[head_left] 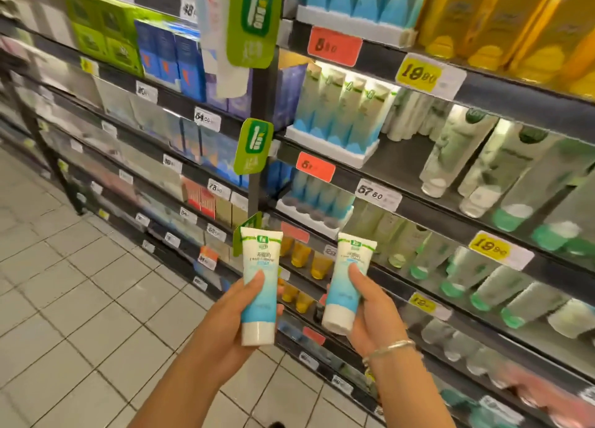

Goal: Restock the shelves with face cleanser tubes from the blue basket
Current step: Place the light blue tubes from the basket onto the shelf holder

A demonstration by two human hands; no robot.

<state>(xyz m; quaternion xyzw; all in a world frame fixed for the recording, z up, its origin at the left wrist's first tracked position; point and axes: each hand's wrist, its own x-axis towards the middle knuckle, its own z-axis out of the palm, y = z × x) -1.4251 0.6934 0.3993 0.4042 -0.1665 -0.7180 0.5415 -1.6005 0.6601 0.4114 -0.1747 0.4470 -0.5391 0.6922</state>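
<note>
Pale tiled floor [80, 299] runs along a shop aisle. Nearest, the left hand [225, 318] grips one cleanser tube [259, 286] and the right hand [373, 311] grips another [346, 282], caps down, before the dark shelves [418, 202]. Beyond the tubes, white trays [335, 152] hold blue-white tubes.

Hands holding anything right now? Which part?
Yes: the left hand grips one cleanser tube around its lower body, above the cap; the right hand grips another tube likewise.
</note>
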